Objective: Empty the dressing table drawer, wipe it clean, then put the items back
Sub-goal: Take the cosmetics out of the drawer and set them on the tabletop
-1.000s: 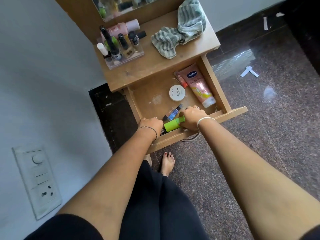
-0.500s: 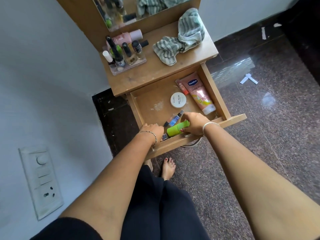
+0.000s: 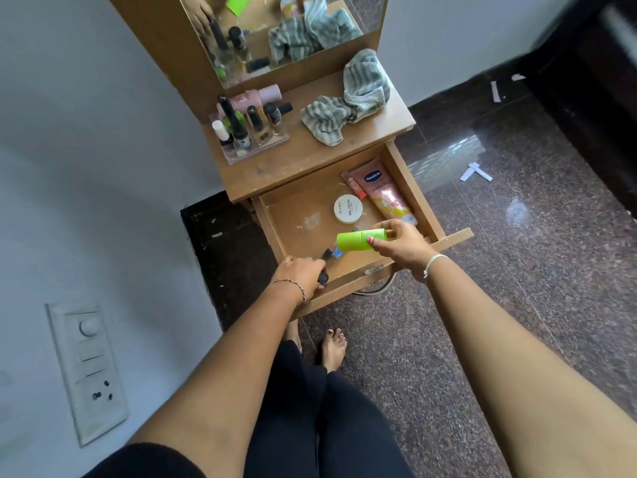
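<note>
- Lifted off drawer (image 3: 413, 188) floor since earlier frame: green tube (image 3: 358, 239), above front centre; long axis 9-to-3 o'clock, wider end toward 9.
- Right hand (image 3: 403, 246): fingertips pinching green tube's 3 o'clock end.
- Left hand (image 3: 300, 274): curled round small dark item (image 3: 323, 278), drawer's 7 o'clock corner.

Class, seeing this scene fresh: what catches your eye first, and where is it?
The bright green plastic bottle stands out, held sideways by the right hand over the open wooden drawer; the left hand grips a small black item. A pink Vaseline tube lies along the drawer's right wall beside a round white tin. A crumpled grey striped cloth sits on the wooden tabletop.
</note>
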`<state>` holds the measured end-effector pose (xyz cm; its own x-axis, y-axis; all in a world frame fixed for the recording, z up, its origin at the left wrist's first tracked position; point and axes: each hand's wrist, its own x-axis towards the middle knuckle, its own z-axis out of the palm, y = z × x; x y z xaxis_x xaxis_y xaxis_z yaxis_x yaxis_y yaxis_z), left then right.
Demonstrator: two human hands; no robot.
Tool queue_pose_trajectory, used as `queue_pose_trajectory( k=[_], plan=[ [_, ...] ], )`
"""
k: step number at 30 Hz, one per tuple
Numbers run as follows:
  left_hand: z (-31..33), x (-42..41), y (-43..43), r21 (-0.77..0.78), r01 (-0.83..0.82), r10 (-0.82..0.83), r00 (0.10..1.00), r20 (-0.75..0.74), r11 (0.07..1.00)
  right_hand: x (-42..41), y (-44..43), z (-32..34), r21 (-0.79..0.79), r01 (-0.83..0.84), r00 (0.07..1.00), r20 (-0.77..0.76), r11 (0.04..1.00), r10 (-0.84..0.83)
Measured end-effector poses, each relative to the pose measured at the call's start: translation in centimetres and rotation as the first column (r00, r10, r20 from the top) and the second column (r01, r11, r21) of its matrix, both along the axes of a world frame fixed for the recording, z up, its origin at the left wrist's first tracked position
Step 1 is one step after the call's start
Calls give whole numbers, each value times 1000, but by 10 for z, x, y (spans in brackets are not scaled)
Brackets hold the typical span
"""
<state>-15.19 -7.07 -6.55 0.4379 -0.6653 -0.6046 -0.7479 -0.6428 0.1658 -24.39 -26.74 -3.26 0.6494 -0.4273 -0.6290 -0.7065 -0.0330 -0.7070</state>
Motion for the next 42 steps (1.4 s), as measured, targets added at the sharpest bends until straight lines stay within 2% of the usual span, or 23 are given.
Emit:
queue_pose_trajectory(
  k=[3,5,8,11,14,19,24,29,35,42],
  plan=[
    [5,3,0,-74,-118,120,993,16,990,-3,5,1,110,140,987,68,984,-148],
    [16,6,0,-164,-275,271,961,-47,947,-2,9,5,165,248,959,98,955,-266],
    [40,19,2,-316,-522,486,853,-191,792,4,13,19,229,363,912,112,903,-394],
    [68,38,6,-433,-670,622,735,-270,603,20,17,40,297,404,878,140,865,-458],
    [91,61,9,-515,-737,696,641,-324,439,42,23,59,303,399,863,195,865,-466],
    [110,95,20,-587,-767,758,539,-368,260,84,34,67,185,374,881,235,909,-411],
    [102,119,26,-625,-759,800,485,-353,185,128,40,52,73,370,902,211,926,-377],
    [88,133,23,-625,-766,808,460,-369,151,158,39,34,61,364,914,168,929,-369],
    [79,140,21,-639,-760,821,439,-364,123,179,37,26,-30,344,930,144,938,-337],
    [74,143,17,-673,-735,812,441,-382,83,198,36,15,-18,342,935,102,940,-338]
  ],
)
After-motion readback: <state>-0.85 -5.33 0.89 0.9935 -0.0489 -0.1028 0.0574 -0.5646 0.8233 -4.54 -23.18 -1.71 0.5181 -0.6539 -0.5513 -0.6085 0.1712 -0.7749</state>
